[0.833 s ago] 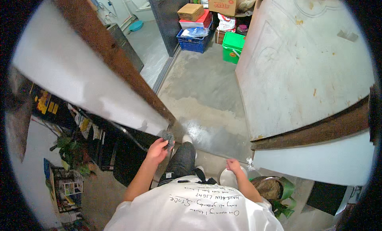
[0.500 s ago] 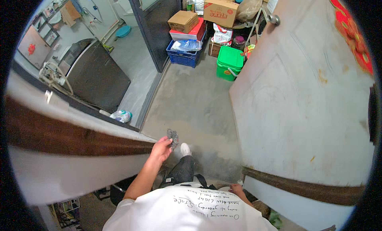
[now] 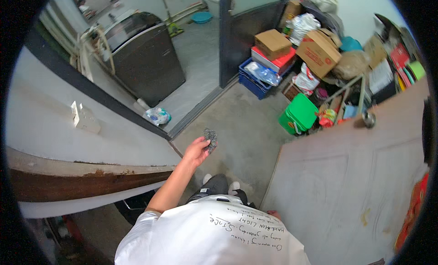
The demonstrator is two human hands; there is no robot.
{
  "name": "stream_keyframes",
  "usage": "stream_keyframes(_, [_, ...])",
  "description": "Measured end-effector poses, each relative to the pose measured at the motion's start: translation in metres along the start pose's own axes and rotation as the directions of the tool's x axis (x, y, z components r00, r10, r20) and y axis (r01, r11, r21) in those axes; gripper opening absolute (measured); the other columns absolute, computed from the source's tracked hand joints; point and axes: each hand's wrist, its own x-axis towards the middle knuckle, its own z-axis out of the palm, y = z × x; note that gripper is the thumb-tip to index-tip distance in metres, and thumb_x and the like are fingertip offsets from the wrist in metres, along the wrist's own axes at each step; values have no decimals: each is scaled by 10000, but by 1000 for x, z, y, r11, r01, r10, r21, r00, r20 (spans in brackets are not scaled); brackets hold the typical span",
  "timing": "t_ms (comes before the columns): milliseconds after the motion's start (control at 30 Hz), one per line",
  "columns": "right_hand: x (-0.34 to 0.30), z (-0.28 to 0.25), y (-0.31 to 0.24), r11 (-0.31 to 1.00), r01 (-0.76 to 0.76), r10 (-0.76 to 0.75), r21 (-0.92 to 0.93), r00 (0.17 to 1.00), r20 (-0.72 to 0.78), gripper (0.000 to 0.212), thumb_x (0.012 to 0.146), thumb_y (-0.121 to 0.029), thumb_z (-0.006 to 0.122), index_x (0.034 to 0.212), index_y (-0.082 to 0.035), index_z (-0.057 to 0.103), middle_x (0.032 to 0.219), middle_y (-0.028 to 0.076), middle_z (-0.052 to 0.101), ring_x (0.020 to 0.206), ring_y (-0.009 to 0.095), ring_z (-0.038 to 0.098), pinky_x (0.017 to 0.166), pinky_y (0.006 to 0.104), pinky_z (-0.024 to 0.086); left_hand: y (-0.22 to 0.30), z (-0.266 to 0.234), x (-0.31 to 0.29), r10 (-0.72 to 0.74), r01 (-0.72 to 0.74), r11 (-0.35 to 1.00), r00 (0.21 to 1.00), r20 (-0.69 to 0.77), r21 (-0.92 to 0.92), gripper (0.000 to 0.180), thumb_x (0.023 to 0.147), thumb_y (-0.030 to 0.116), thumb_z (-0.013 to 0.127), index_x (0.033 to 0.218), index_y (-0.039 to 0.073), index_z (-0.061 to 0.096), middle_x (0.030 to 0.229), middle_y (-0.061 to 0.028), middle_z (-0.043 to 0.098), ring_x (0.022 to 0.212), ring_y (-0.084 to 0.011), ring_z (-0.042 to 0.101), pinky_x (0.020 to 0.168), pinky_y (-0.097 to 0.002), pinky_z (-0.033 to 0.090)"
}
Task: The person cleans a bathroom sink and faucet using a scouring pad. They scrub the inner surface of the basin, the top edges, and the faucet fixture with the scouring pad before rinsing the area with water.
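My left hand (image 3: 197,151) is raised in front of me and holds a small grey metal scouring pad (image 3: 210,137) between its fingers, above the concrete floor (image 3: 246,132). My left forearm runs down to my white shirt. My right hand (image 3: 273,214) shows only as a sliver at my right side, low beside the open wooden door (image 3: 346,187); its fingers are hidden, so I cannot tell if it holds anything.
A white wall with a switch (image 3: 84,119) is on my left. Ahead are a dark doorway frame (image 3: 228,37), a dark washing machine (image 3: 143,59), a plastic bag (image 3: 158,115) on the floor, a blue crate (image 3: 260,78), cardboard boxes (image 3: 319,50) and a green bin (image 3: 299,114).
I have walked forward through the doorway; the wall now lies at my left and the storage corner has come closer. My left hand has lifted with the scouring pad. My right hand has dropped to my side.
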Motion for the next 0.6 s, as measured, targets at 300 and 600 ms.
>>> stream_keyframes(300, [185,-148,-219,907,84,-65,413,996,-58,287,1046,-231,498,897,-28,636,675,107,653,504,200,597,431,346,488,50,1,61,111,-133,972,986,-124,-192,267,944,-60,539,1209,-56,507,1236,-206,616,1114,-356,652,972,-463,563])
stream_keyframes(600, [319,-116,-382,979,147,-86,-140,924,372,196,1001,-206,603,1035,-21,659,880,98,711,684,184,676,606,362,559,179,-25,203,252,-290,907,955,-158,-304,253,965,-27,530,1215,-21,495,1209,-187,608,1108,-343,651,900,-452,578])
